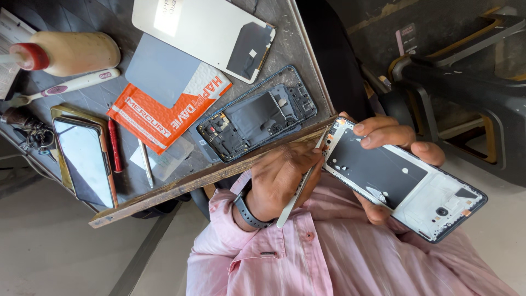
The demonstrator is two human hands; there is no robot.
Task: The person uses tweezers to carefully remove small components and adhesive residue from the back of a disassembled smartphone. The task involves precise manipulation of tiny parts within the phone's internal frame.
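Observation:
My left hand (279,178), with a dark watch on its wrist, pinches a thin white pry tool (297,193). The tool's tip touches the upper left corner of an opened phone body (405,181), whose dark inner plate and white frame face up. My right hand (392,137) grips this phone body from behind, with fingers over its top edge and the thumb under it. Both hands hover above my pink striped shirt (329,257), just off the table's wooden edge (192,181).
On the grey table lie a second opened phone frame (257,118), a white back panel (203,27), an orange and grey padded envelope (170,93), a dark-screened phone (85,159), a red screwdriver (114,145), a toothbrush (66,87) and a red-capped bottle (66,52). A black chair (466,93) stands at right.

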